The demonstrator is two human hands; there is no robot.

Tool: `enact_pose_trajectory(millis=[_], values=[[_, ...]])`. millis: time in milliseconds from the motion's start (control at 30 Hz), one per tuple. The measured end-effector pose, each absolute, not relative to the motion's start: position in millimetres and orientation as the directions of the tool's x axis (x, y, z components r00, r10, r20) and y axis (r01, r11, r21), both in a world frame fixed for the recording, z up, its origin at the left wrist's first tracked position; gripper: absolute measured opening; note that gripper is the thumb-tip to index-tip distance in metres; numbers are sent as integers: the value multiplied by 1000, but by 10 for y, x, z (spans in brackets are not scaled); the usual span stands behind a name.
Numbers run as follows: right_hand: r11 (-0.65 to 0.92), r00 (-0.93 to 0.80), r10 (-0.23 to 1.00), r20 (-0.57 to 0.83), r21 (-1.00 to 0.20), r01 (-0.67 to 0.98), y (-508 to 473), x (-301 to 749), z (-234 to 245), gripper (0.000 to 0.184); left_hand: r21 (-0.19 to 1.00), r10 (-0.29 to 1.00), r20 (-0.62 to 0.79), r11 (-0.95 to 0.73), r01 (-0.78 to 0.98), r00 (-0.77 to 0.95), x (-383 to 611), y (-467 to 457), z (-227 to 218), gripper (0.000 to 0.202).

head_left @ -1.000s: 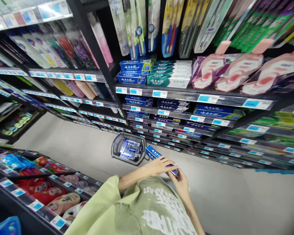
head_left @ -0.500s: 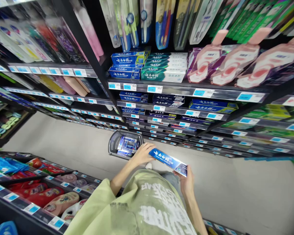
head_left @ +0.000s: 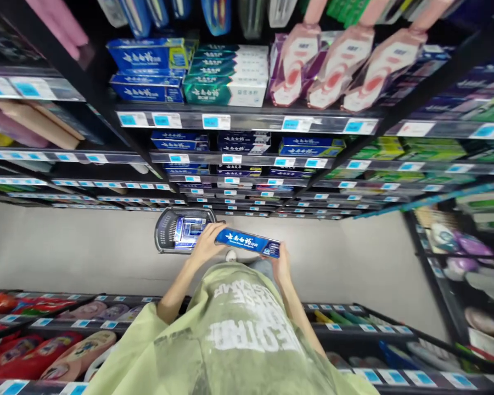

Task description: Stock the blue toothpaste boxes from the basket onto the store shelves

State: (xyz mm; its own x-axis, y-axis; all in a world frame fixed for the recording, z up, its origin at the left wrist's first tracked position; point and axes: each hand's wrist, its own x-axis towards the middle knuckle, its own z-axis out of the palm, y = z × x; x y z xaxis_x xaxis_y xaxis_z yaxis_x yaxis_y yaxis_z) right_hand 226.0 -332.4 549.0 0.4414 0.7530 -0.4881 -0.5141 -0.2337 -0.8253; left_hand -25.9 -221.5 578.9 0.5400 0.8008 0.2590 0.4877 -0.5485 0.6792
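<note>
A long blue toothpaste box (head_left: 247, 242) with white lettering is held level in front of my body, its printed face turned up. My left hand (head_left: 208, 241) grips its left end, and my right hand (head_left: 281, 260) has the right end between thumb and fingers. Just beyond my left hand, on the floor, stands a dark shopping basket (head_left: 164, 231). Inside it lie several blue and white boxes (head_left: 187, 231), partly hidden by the left hand.
Ahead rises a shelf rack with blue toothpaste boxes (head_left: 146, 88), green and white boxes (head_left: 228, 77) and pink mouthwash bottles (head_left: 294, 66). Behind me is a low shelf with red pouches (head_left: 37, 354). Another rack (head_left: 432, 263) stands at the right, across the grey floor (head_left: 354, 258).
My view has swung to the right, so the shelves and basket appear further left. Both hands still hold the toothpaste box, which now looks more nearly level.
</note>
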Motion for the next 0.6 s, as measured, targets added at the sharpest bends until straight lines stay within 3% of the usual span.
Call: enact_pose_trajectory(millis=[300,600], values=[[-203,456,749,-481,-821,-533,-3341,2290,5438,63,653,768,293,-596,467,570,-170,-2172,5821,53],[-217,392,753,-529,-761,-611,-3376,2328,5472,69,700,801,309,-556,447,513,-150,-2198,5824,59]])
